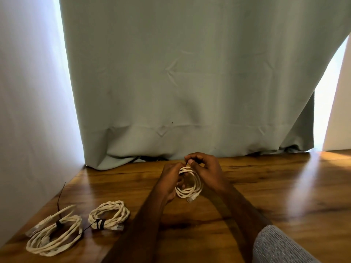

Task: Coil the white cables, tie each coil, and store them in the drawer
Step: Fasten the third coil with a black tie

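Here I see both hands raised just above the wooden table [266, 186], working on one small coil of white cable [190, 184]. The left hand [171, 179] is curled around the coil's left side, with fingertips [183, 186] showing through the middle of the loops. The right hand [204, 168] sits at the top of the coil, its thumb and forefinger pinched together on something thin and dark; I think it is a black tie, but it is too small for me to be sure. The coil hangs upright between the two hands, and a connector plug [191, 198] dangles from its lower edge.

Down at the left of the table lie two more coils, well apart from the hands. The nearer one, a twisted white coil [109, 214], is bound with a black tie [100, 223] wrapped around its lower left side. The larger coil [54, 237] lies just beside it toward the table's left edge, and a black cable tie [60, 205] around it sticks up with a long loose tail. A grey-green curtain [190, 82] hangs behind the table, touching its far edge. A grey knitted sleeve [279, 245] shows at the bottom right.
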`<act>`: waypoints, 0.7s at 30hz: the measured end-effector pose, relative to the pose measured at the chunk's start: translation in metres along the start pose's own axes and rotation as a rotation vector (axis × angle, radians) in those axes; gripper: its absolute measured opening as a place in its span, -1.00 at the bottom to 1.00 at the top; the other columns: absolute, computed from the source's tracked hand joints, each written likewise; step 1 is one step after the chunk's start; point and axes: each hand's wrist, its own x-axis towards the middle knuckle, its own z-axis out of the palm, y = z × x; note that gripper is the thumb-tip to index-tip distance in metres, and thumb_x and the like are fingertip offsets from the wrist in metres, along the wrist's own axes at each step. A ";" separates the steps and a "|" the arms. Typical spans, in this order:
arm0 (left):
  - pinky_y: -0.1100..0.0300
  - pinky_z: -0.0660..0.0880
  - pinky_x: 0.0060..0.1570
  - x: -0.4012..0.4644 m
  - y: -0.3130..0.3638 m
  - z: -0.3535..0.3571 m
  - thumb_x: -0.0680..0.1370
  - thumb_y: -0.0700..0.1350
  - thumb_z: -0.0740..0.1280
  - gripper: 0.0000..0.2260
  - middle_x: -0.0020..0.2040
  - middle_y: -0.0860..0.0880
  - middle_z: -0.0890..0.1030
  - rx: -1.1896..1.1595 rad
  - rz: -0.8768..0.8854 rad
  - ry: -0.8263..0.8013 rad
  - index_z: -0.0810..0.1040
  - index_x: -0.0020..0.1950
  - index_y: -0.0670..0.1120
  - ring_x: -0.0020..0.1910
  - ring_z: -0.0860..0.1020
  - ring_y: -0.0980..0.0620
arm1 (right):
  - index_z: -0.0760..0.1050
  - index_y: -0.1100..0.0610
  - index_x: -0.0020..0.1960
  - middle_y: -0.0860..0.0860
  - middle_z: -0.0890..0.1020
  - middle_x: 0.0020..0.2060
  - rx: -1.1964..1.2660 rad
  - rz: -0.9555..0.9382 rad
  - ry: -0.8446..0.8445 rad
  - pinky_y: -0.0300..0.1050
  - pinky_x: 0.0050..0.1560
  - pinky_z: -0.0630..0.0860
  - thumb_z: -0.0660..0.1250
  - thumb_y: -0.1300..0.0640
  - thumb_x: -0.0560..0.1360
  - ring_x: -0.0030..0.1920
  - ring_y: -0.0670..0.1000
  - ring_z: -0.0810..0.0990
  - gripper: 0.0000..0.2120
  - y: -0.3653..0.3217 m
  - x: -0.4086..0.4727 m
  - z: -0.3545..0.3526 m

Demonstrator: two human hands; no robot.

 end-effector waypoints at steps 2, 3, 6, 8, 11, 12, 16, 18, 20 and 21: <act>0.28 0.24 -0.56 0.000 0.001 0.000 0.60 -0.23 0.16 -0.74 -0.51 -0.03 0.45 -0.012 -0.018 0.002 0.51 -0.26 -0.16 -0.67 0.31 0.14 | 0.66 0.05 0.19 -0.10 0.72 -0.02 -0.018 -0.014 -0.054 -0.33 0.01 0.55 0.43 0.22 0.55 0.01 -0.14 0.66 -0.76 -0.001 -0.003 -0.005; 0.29 0.24 -0.56 0.001 0.000 -0.001 0.61 -0.22 0.14 -0.72 -0.54 -0.01 0.44 -0.021 -0.029 0.006 0.50 -0.26 -0.17 -0.68 0.31 0.14 | 0.64 0.04 0.24 -0.12 0.71 0.02 -0.062 -0.035 -0.085 -0.42 -0.01 0.50 0.48 0.19 0.51 0.02 -0.17 0.64 -0.69 -0.002 -0.005 -0.007; 0.32 0.24 -0.59 0.005 -0.003 -0.003 0.65 -0.15 0.15 -0.70 -0.50 -0.05 0.47 -0.085 -0.068 0.004 0.54 -0.21 -0.18 -0.67 0.30 0.11 | 0.61 -0.01 0.27 -0.13 0.70 0.07 -0.257 -0.174 -0.130 -0.22 0.08 0.55 0.55 0.04 0.39 0.05 -0.15 0.62 -0.54 0.002 -0.009 -0.005; 0.34 0.24 -0.59 0.006 -0.005 -0.004 0.65 -0.13 0.17 -0.69 -0.50 -0.05 0.47 -0.119 -0.086 0.013 0.58 -0.21 -0.17 -0.67 0.27 0.12 | 0.62 0.00 0.22 -0.09 0.71 0.04 -0.386 -0.278 -0.100 0.04 0.10 0.55 0.49 0.04 0.39 0.04 -0.05 0.64 -0.60 0.006 -0.010 0.001; 0.34 0.25 -0.59 0.007 -0.006 -0.005 0.64 -0.13 0.17 -0.66 -0.53 -0.08 0.45 -0.168 -0.121 0.030 0.55 -0.28 -0.17 -0.69 0.25 0.11 | 0.61 -0.05 0.21 -0.11 0.71 0.04 -0.586 -0.328 -0.093 0.08 0.09 0.42 0.34 -0.01 0.44 0.05 0.01 0.62 -0.66 0.006 -0.010 0.008; 0.33 0.25 -0.58 0.008 -0.007 -0.006 0.63 -0.14 0.16 -0.67 -0.53 -0.08 0.45 -0.175 -0.131 0.035 0.54 -0.29 -0.16 -0.69 0.25 0.11 | 0.61 -0.06 0.19 -0.12 0.71 0.03 -0.612 -0.352 -0.094 0.07 0.06 0.40 0.30 -0.03 0.46 0.04 0.02 0.62 -0.68 0.006 -0.010 0.009; 0.33 0.23 -0.56 0.011 -0.009 -0.008 0.60 -0.18 0.13 -0.68 -0.51 -0.08 0.38 -0.163 -0.151 0.051 0.48 -0.33 -0.15 -0.66 0.20 0.10 | 0.63 -0.08 0.10 -0.16 0.71 0.01 -0.635 -0.403 -0.109 0.08 0.04 0.40 0.23 -0.11 0.51 -0.01 -0.01 0.62 -0.73 0.005 -0.008 0.008; 0.34 0.22 -0.58 0.011 -0.010 -0.008 0.59 -0.18 0.13 -0.69 -0.49 -0.08 0.37 -0.163 -0.155 0.057 0.48 -0.33 -0.14 -0.66 0.21 0.09 | 0.63 -0.09 0.07 -0.17 0.70 0.00 -0.710 -0.433 -0.110 0.08 0.01 0.39 0.20 -0.12 0.53 -0.02 -0.01 0.62 -0.72 0.004 -0.007 0.010; 0.34 0.22 -0.59 0.011 -0.010 -0.007 0.59 -0.18 0.13 -0.70 -0.50 -0.06 0.38 -0.174 -0.167 0.065 0.48 -0.32 -0.14 -0.66 0.22 0.10 | 0.63 -0.10 0.07 -0.17 0.70 -0.02 -0.761 -0.446 -0.112 0.06 -0.03 0.38 0.18 -0.12 0.54 -0.03 -0.02 0.61 -0.72 0.003 -0.006 0.012; 0.35 0.21 -0.59 0.011 -0.010 -0.007 0.60 -0.19 0.13 -0.69 -0.51 -0.05 0.39 -0.176 -0.174 0.072 0.48 -0.32 -0.14 -0.66 0.22 0.10 | 0.63 -0.10 0.07 -0.17 0.70 -0.03 -0.764 -0.441 -0.117 0.05 -0.03 0.37 0.18 -0.12 0.54 -0.04 -0.03 0.60 -0.72 0.002 -0.005 0.013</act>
